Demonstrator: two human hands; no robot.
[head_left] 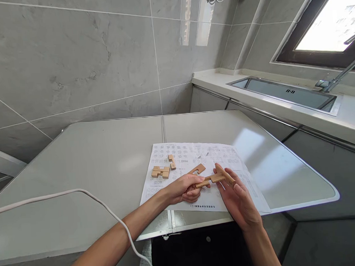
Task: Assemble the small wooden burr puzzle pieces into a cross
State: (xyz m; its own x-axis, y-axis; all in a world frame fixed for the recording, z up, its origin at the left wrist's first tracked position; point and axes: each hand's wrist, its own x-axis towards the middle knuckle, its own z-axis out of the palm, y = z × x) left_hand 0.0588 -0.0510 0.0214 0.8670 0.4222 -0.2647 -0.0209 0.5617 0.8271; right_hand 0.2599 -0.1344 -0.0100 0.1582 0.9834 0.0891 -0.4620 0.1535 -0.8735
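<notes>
My left hand (189, 187) is closed round the end of a notched wooden puzzle piece (217, 178), which points to the right. Its far end meets a second, flat wooden puzzle piece (225, 175) in my right hand (239, 199); whether the two are interlocked I cannot tell. My right thumb and fingers hold this second piece at a slant. Just behind my left hand lies another notched wooden piece (200, 168), partly hidden by the fingers. Farther left, a small group of wooden pieces (160, 172) and a single notched piece (172, 162) rest on the printed paper sheet (240, 169).
The sheet lies on a pale folding table (108, 159) with a seam down its middle. A white cable (80, 190) loops across the left side and over my left forearm. To the right are a counter with a sink (281, 91) and a faucet (331, 83).
</notes>
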